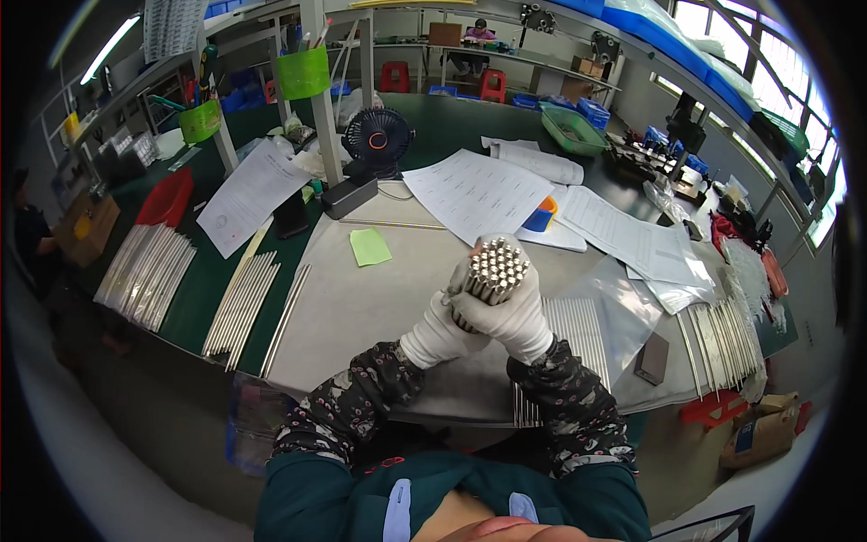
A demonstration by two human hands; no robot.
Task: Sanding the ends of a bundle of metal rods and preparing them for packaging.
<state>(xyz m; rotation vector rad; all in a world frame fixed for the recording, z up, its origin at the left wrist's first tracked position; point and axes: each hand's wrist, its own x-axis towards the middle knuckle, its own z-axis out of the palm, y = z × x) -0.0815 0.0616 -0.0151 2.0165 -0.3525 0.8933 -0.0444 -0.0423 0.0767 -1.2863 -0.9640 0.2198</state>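
A bundle of thin metal rods stands upright over the grey work mat, its round ends facing the camera. My left hand in a white glove wraps the bundle low on its left side. My right hand, also gloved, grips it from the right and front. Both hands press together around the rods. More loose rods lie flat on the mat just right of my hands.
Rows of metal rods lie at the mat's left, more rods farther left and others at the right. Paper sheets, a small black fan, a green note and green bins stand behind. A seated person works far back.
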